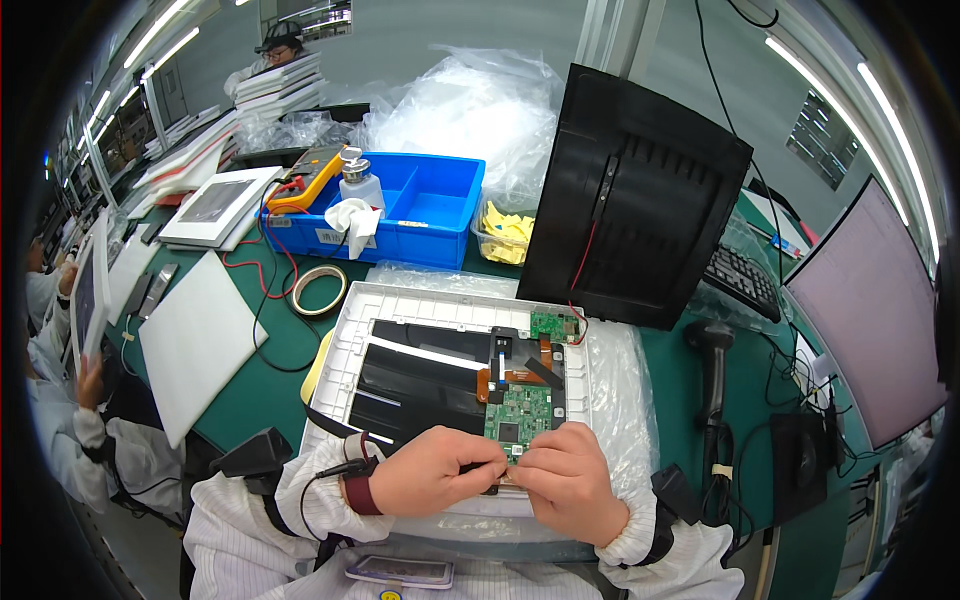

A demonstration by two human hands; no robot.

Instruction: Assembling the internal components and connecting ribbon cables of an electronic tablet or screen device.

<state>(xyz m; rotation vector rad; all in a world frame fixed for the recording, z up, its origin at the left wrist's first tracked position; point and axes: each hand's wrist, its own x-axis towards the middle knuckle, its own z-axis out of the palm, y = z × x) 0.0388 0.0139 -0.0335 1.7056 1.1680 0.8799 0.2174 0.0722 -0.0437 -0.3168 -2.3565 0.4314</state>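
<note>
An opened white display housing (345, 318) lies in front of me, its black panel (425, 385) facing up. A green circuit board (520, 412) is mounted in it, with a smaller green board (553, 326) near the far right corner and orange flat cables (546, 358) between them. My left hand (440, 470) is closed in a pinch at the main board's near edge. Touching the same spot from the right, my right hand (570, 482) has its fingertips pressed together. Whatever the fingers hold there is hidden. A corded wrist strap (362, 488) is on my left wrist.
A black back cover (640, 190) stands upright behind the housing, a red wire running from it to the small board. Behind left are a blue bin (425, 235), tape roll (320, 290) and white panel (200, 340). At right stand a scanner (710, 365) and monitor (870, 310). Co-workers sit left.
</note>
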